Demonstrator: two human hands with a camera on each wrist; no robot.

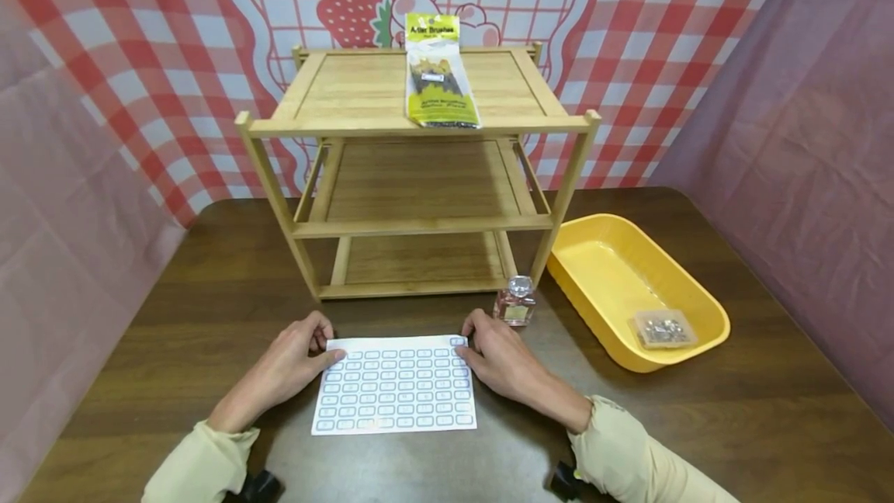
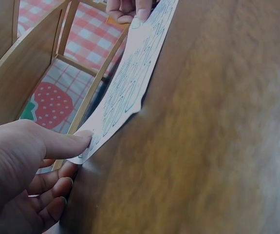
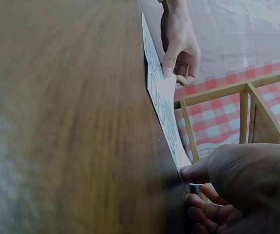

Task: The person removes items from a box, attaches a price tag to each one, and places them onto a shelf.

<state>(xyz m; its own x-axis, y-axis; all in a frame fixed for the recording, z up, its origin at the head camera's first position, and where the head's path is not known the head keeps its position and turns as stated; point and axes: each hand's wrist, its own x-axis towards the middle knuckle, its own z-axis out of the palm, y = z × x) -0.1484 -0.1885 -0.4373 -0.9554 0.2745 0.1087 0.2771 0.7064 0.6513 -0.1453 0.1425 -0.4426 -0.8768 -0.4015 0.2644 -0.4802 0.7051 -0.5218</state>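
A white sheet of labels (image 1: 394,386), printed with rows of small blue-outlined boxes, is held low over the table in the head view. My left hand (image 1: 296,355) pinches its far left corner, thumb on top and fingers curled beneath. At the far right corner, my right hand (image 1: 499,355) pinches the sheet the same way. In the left wrist view the sheet (image 2: 125,78) bends slightly between both hands. The right wrist view shows the right thumb (image 3: 196,171) on the sheet's edge. Just beyond the right hand stands a small pink glass bottle (image 1: 515,303) with a clear cap.
A three-tier wooden rack (image 1: 422,227) stands behind the sheet. On its top shelf lies a yellow-and-clear packet of artist brushes (image 1: 440,88). To the right, a yellow tray (image 1: 601,254) holds a small clear box of metal pieces (image 1: 663,329). Checked cloth (image 1: 632,60) hangs behind.
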